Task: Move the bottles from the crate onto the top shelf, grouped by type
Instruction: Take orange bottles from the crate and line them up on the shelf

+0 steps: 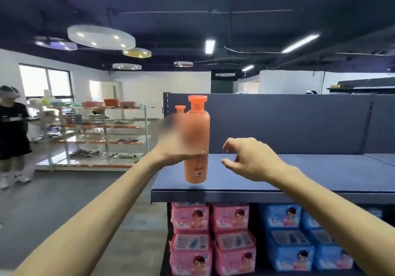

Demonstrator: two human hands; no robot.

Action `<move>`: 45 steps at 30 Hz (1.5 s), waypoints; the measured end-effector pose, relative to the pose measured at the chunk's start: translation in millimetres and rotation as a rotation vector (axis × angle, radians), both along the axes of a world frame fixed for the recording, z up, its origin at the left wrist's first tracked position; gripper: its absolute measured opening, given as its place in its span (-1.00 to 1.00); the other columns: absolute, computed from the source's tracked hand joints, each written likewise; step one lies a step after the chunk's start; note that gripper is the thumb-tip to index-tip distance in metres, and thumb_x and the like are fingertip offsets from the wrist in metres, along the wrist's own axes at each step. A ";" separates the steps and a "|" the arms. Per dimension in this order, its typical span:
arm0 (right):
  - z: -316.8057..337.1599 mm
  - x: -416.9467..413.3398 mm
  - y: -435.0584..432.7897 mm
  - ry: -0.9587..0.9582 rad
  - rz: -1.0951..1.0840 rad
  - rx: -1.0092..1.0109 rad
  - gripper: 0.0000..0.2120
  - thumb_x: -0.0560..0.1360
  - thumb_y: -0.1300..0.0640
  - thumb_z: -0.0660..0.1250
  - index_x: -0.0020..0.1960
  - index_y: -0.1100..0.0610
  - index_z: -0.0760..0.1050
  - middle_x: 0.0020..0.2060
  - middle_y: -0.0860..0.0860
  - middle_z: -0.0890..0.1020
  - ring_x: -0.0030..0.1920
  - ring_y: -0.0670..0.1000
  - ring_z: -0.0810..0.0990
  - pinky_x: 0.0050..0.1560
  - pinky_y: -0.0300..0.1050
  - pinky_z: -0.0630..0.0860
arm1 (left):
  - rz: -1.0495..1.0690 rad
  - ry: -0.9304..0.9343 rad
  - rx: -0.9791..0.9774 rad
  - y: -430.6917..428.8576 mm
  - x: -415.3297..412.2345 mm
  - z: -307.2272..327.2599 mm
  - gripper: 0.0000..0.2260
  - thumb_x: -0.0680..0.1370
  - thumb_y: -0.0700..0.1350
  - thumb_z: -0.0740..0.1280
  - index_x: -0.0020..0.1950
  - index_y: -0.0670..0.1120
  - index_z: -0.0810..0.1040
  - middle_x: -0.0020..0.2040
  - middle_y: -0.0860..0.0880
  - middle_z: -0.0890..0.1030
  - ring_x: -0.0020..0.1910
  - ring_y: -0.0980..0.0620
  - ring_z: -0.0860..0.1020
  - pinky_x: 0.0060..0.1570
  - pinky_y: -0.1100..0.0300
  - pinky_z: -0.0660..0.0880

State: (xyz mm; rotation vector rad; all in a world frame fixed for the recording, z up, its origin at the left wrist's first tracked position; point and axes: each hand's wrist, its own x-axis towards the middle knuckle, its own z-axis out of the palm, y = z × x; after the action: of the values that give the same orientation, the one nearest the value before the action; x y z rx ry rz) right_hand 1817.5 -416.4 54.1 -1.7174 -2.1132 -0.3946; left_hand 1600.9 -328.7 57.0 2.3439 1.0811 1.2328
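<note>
Fingers [229, 147] of the right hand [254, 160] are spread and hold nothing, at 3 o'clock from the orange bottle [197, 138]. Left hand [177, 145] grips this bottle upright near the front edge of the top shelf [299, 173]; a second orange bottle [180, 110] stands behind it, at 11 o'clock.

Two orange bottles [196, 138] with orange caps [197, 99] stand out against the dark blue shelf [299, 175] and its blue back panel [288, 124], above pink packs [191, 218] and blue packs [284, 216] printed with cartoon faces.
</note>
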 end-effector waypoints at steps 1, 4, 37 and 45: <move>-2.0 -1.7 3.5 -0.023 -0.002 -0.014 -0.69 0.55 -0.15 0.28 0.23 -0.05 0.45 0.16 -0.14 0.61 0.08 -0.02 0.60 0.03 -0.08 0.52 | -0.026 0.008 -0.047 5.5 -5.9 -5.8 -0.60 0.33 0.02 0.58 0.05 0.13 0.48 -0.20 0.42 0.58 -0.17 0.48 0.54 -0.26 0.60 0.39; -6.9 -2.8 13.0 -0.051 -0.006 -0.049 -0.66 0.55 -0.17 0.26 0.26 -0.06 0.43 0.18 -0.16 0.59 0.09 -0.04 0.60 0.04 -0.08 0.53 | -0.076 -0.023 -0.219 14.8 -22.8 -15.6 -0.68 0.34 -0.07 0.58 0.02 0.08 0.57 -0.10 0.26 0.66 -0.08 0.37 0.60 -0.22 0.55 0.44; -67.5 -26.1 76.7 0.194 0.021 -0.112 -0.66 0.53 -0.10 0.31 0.24 0.01 0.51 0.14 -0.10 0.64 0.07 -0.02 0.62 0.07 -0.06 0.56 | 0.529 -0.020 -0.203 30.6 -4.0 -78.1 -0.41 0.22 0.24 0.56 0.07 -0.07 0.51 0.05 -0.03 0.63 0.07 -0.08 0.59 0.06 0.00 0.54; -72.3 -26.2 103.3 0.238 -0.013 -0.140 -0.71 0.51 -0.09 0.32 0.18 0.01 0.54 0.10 -0.10 0.65 0.05 -0.02 0.61 0.05 -0.07 0.56 | 0.528 -0.050 -0.234 49.7 -7.9 -80.9 -0.43 0.27 0.20 0.56 0.12 -0.12 0.56 0.09 -0.09 0.64 0.10 -0.11 0.59 0.10 -0.03 0.54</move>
State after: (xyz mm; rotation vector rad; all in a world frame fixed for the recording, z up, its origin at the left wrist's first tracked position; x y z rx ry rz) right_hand 1791.3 -313.1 -18.2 -1.7577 -1.9980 -0.0416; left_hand 1593.0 -279.0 -23.9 1.9026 1.7930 1.2302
